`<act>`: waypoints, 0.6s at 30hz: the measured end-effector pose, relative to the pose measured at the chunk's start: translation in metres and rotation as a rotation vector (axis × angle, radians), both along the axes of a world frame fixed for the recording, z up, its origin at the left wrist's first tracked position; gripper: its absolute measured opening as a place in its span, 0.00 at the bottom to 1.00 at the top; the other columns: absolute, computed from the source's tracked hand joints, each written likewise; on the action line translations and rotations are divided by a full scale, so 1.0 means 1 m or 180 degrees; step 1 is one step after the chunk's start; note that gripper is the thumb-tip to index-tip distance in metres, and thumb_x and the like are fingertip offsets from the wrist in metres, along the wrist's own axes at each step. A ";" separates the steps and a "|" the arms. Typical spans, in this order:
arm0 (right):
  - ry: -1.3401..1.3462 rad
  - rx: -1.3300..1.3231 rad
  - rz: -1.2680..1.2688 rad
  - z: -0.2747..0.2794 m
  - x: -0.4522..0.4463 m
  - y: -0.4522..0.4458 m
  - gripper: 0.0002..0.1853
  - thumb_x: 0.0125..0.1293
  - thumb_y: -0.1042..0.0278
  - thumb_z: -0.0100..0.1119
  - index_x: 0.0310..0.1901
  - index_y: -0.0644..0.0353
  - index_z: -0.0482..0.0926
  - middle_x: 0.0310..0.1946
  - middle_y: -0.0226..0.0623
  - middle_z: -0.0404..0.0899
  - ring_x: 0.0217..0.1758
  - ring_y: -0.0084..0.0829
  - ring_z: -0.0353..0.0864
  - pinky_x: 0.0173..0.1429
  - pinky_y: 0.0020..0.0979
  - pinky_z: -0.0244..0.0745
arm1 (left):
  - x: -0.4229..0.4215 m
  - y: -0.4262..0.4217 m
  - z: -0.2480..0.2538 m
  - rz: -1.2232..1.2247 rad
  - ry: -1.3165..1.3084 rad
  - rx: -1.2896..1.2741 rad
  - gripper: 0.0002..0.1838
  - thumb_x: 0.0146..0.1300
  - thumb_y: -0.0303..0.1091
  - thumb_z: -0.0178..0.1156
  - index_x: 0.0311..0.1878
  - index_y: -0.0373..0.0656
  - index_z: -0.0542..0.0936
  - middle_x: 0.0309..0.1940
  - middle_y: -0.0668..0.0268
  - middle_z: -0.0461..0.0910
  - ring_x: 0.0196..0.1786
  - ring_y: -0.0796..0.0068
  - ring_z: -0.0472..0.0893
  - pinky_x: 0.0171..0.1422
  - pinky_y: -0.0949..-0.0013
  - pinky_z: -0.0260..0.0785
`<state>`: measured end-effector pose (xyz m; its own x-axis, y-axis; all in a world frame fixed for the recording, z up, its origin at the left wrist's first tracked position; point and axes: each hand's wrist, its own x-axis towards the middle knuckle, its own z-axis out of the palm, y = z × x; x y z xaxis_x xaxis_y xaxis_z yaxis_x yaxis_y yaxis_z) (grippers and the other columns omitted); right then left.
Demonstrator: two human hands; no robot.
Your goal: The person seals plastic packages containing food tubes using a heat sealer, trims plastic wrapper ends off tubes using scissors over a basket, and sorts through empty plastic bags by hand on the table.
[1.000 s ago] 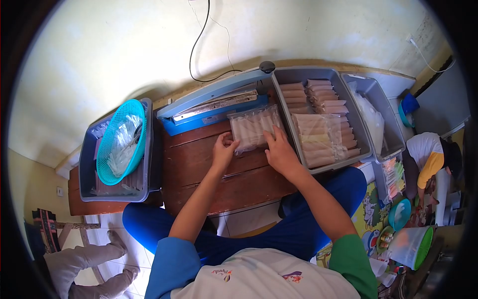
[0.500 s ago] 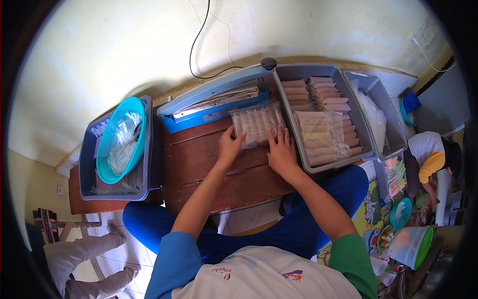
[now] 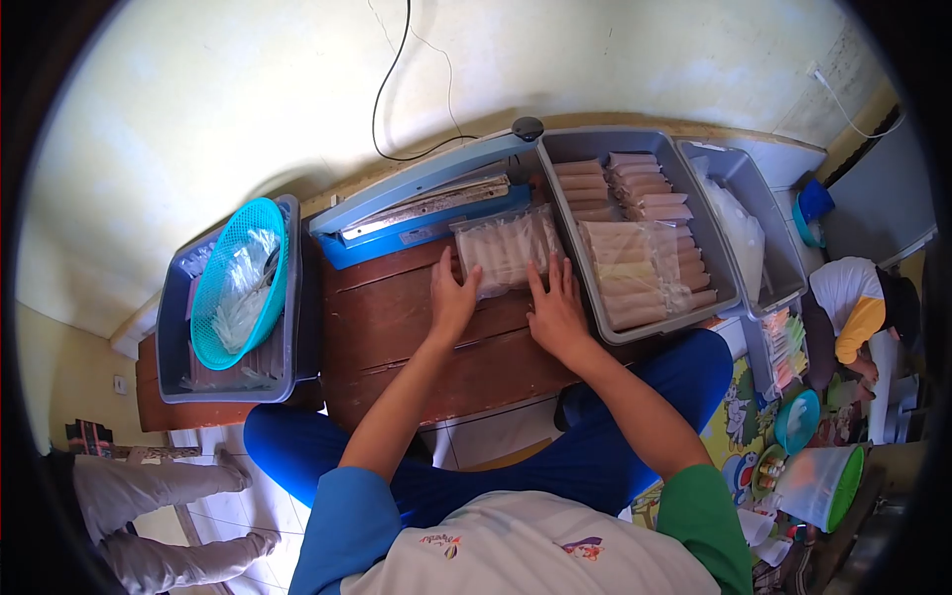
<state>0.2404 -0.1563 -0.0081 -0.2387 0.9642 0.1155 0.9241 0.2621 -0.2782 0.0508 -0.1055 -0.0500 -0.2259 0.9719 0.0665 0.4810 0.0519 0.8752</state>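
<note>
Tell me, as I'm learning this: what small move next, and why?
Perhaps slide the packet toward the blue sealer: the left hand and right hand are at its near side, and the sealer stands just beyond, lever raised. I can't tell whether the packet is sealed.

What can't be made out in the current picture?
All in the head view:
- bin contents under the basket: hidden by it
- packet's underside: hidden by its top
- left-side person's upper body: cut off by the dark lens edge
- wording on the label: too small
</note>
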 end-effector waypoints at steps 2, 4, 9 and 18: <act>0.0158 0.0484 0.0200 0.022 -0.004 -0.011 0.37 0.57 0.68 0.64 0.69 0.60 0.62 0.67 0.57 0.60 0.71 0.56 0.60 0.71 0.46 0.60 | 0.010 -0.006 0.018 0.0341 0.0322 0.1331 0.29 0.59 0.35 0.65 0.62 0.34 0.71 0.51 0.49 0.77 0.58 0.51 0.75 0.64 0.57 0.65; 0.0766 0.0175 0.0269 0.056 0.004 -0.014 0.28 0.58 0.68 0.64 0.60 0.62 0.70 0.57 0.54 0.71 0.61 0.50 0.71 0.63 0.42 0.67 | 0.020 -0.006 0.043 0.0128 0.0255 0.1565 0.26 0.59 0.32 0.64 0.61 0.35 0.72 0.50 0.50 0.77 0.57 0.52 0.75 0.64 0.58 0.65; 0.1583 0.0052 -0.0648 0.129 0.072 -0.008 0.10 0.56 0.64 0.67 0.33 0.61 0.83 0.27 0.46 0.82 0.33 0.46 0.83 0.39 0.42 0.75 | 0.062 -0.001 0.088 -0.0755 0.0110 0.1849 0.18 0.58 0.27 0.64 0.52 0.38 0.78 0.48 0.56 0.79 0.57 0.58 0.76 0.62 0.61 0.67; 0.0282 0.0139 -0.1645 0.110 0.175 -0.011 0.23 0.49 0.57 0.73 0.39 0.70 0.82 0.38 0.53 0.83 0.44 0.52 0.83 0.49 0.45 0.76 | 0.156 0.038 0.091 -0.2533 0.1222 0.1832 0.09 0.58 0.32 0.64 0.42 0.42 0.82 0.46 0.56 0.80 0.58 0.54 0.75 0.65 0.55 0.64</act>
